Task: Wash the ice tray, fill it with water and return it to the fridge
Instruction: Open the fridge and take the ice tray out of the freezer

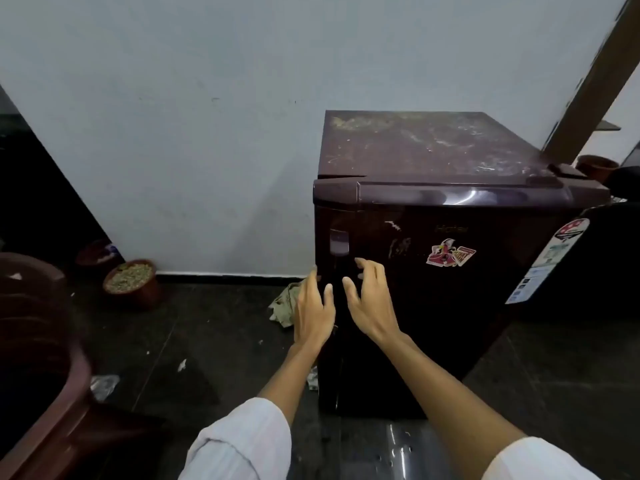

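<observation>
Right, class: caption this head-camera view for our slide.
Left hand and right hand reach for the closed maroon fridge.

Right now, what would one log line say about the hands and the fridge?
fridge: door shut | left hand: open, at door's left edge | right hand: open, before door front | ice tray: not in view

Small dark maroon fridge (pixel 450 306) against the wall, door closed, top scuffed. Left hand (pixel 313 306) at the fridge door's left edge, fingers straight. Right hand (pixel 372 303) just beside it, before the door, fingers spread and bent, holding nothing. Contact with the door unclear. Crumpled cloth (pixel 285 303) on the floor left of the fridge; clay pot (pixel 131 284) further left.
</observation>
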